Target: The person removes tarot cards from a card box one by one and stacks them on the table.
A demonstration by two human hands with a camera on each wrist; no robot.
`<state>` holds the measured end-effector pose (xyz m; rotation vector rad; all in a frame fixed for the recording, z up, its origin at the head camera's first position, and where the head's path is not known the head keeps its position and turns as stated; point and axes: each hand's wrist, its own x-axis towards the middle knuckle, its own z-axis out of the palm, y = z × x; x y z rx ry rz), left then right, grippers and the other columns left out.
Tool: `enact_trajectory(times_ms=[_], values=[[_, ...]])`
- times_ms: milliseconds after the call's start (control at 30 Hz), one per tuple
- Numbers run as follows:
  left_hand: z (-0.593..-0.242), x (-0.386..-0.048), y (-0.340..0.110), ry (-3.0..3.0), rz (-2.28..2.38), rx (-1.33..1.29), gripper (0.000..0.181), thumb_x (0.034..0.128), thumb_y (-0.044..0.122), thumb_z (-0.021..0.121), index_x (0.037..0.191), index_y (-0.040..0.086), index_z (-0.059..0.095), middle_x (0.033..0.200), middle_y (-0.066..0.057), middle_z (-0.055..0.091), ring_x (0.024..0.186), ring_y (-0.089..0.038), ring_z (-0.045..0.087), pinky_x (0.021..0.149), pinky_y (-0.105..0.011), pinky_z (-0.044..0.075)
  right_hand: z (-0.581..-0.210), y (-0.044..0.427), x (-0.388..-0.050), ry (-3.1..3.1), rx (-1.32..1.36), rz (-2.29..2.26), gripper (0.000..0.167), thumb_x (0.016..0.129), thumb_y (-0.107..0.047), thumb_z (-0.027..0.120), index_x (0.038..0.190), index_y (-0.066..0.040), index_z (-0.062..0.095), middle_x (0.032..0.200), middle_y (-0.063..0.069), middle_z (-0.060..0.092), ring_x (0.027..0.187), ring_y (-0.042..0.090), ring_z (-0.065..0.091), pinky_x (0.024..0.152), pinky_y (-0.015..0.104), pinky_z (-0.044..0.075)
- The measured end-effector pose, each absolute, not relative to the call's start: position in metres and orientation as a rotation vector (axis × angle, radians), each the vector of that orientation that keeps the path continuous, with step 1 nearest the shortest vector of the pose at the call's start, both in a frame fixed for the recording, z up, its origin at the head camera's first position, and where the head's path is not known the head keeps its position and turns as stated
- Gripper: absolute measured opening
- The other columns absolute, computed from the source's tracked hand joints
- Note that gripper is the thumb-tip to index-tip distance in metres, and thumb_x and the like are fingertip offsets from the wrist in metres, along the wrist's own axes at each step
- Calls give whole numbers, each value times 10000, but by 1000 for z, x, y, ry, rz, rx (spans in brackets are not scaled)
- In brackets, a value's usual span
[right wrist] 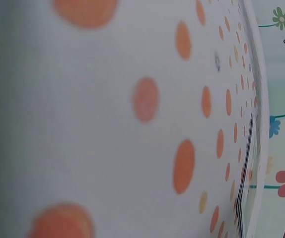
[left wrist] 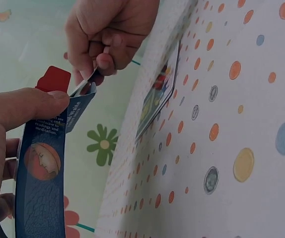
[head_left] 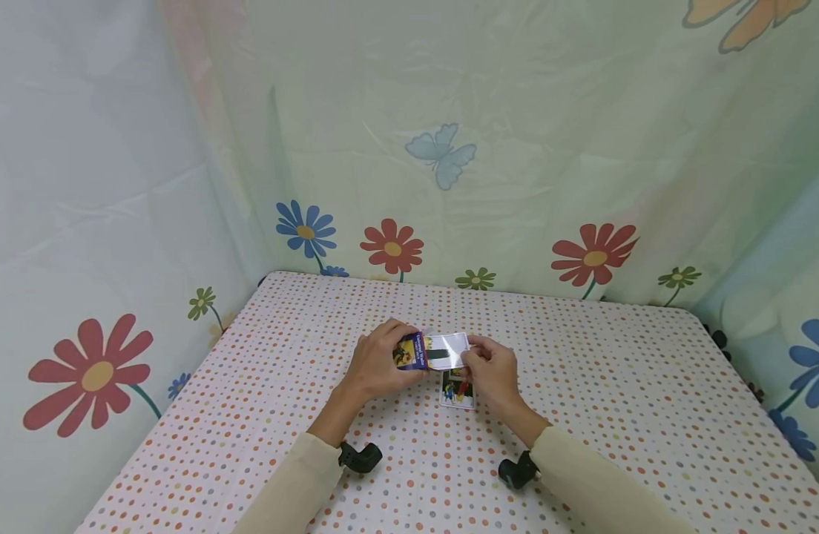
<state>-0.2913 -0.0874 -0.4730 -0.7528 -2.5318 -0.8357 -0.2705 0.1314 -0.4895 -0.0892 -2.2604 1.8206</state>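
Observation:
My left hand [head_left: 376, 363] grips a small blue card box [head_left: 410, 351] with a yellow picture, held above the table. In the left wrist view its side [left wrist: 40, 198] bears white print and a round face picture, and a red flap [left wrist: 54, 79] stands up by the thumb. A pale, shiny card [head_left: 458, 344] with a dark band reaches out from the box's open end. The fingers of my right hand [head_left: 496, 374] pinch the card's far end. Below them on the table lies a white-bordered picture card [head_left: 458, 397], partly covered by the right hand.
A dotted cloth [head_left: 303, 326] covers the table. Flower-printed curtains [head_left: 503, 215] hang behind it and at both sides. Dark wrist cameras are strapped to the left wrist [head_left: 360, 457] and the right wrist [head_left: 518, 471].

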Motion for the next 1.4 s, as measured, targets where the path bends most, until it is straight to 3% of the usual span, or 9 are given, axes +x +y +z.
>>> enact_trajectory(times_ms=[333,667,1067,1400], values=[[-473,-291,-88,-2541,-821,-762,686,690,435,916,1279,189,665,1189,17,632,990,-159,614,792,-368,450,-490,132,-274,-2245,-96,1809,408,885,52,552,1283,50,640,876,146,638,639,225,597,530,219,472],[-472,-292,-89,-2565,-827,-792,685,697,426,918,1286,190,658,1206,8,625,1032,-172,603,830,-406,466,-492,137,-278,-2250,-82,1756,408,886,37,548,1280,38,652,870,143,633,693,337,614,533,212,469],[-473,-293,-90,-2574,-824,-799,689,699,449,910,1290,205,652,1224,10,621,1058,-175,598,864,-463,473,-490,136,-280,-2233,-92,1730,415,881,25,544,1279,25,659,842,128,613,684,316,596,534,208,465],[-473,-293,-90,-2578,-835,-824,680,701,430,918,1284,199,656,1209,14,626,1061,-167,601,866,-429,492,-488,134,-282,-2182,-113,1796,416,945,-12,490,1333,-7,641,902,141,584,755,424,576,534,203,445]])
